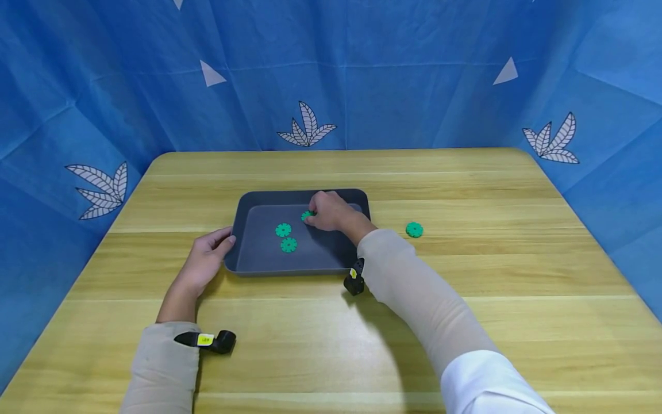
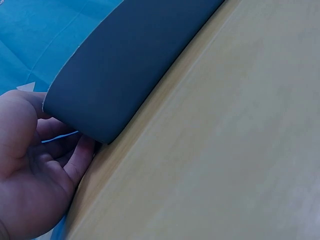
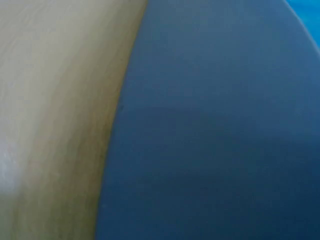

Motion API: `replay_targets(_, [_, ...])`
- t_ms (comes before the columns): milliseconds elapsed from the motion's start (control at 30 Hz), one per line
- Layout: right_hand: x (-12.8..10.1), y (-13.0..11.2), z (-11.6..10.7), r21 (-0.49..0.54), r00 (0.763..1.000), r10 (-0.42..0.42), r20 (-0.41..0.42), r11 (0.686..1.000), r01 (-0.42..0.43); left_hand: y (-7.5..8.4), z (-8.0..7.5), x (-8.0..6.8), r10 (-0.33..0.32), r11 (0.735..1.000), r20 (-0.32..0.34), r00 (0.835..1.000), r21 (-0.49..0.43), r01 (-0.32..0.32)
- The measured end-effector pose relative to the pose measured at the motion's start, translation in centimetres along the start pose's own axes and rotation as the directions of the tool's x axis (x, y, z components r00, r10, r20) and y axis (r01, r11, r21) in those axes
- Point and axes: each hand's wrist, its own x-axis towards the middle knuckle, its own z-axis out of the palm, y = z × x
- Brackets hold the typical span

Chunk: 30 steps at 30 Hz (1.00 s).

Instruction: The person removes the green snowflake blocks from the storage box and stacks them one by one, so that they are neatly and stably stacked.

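Observation:
A dark grey rectangular tray [image 1: 253, 265] lies on the table. My left hand [image 1: 205, 259] holds its left side, thumb at the rim and fingers against the outer wall, as the left wrist view shows with the tray's wall [image 2: 115, 70] close by. Over the tray's far half, my right hand [image 1: 331, 211] pinches a green notched disc [image 1: 306, 216], partly covered by the fingers. Two more such discs, one farther back [image 1: 283, 230] and one nearer [image 1: 288, 245], lie on the tray floor. In the right wrist view only the tray wall [image 3: 200, 130] shows; the hand is out of sight.
Another green notched disc [image 1: 414, 229] rests on the wooden table [image 1: 491, 259], right of the tray. Behind the table hangs a blue curtain [image 1: 388, 86] with leaf prints. Each wrist wears a small black camera; the right one [image 1: 354, 280] is close to the tray's near wall.

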Motion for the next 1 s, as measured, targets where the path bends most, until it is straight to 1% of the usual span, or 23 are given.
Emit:
replay_targets(200, [0.23, -0.01, 0.04, -0.047, 1.000, -0.010, 0.014, 0.999, 0.011, 0.01, 0.02, 0.00, -0.003, 1.000, -0.002, 1.000, -0.001, 0.003])
replay_targets(400, [0.04, -0.28, -0.21, -0.050, 0.999, -0.004, 0.035, 0.999, 0.005, 0.01, 0.00, 0.02, -0.002, 1.000, 0.002, 1.000, -0.008, 0.002])
replay_targets(733, [0.05, -0.09, -0.11, -0.081, 1.000, -0.017, 0.018, 0.997, 0.018, 0.04, 0.02, 0.09, 0.000, 1.000, -0.001, 1.000, 0.006, 0.000])
replay_targets(1000, [-0.43, -0.01, -0.54, -0.094, 1.000, 0.005, 0.014, 0.996, -0.004, -0.12, -0.03, 0.14, -0.002, 1.000, -0.002, 1.000, 0.013, 0.002])
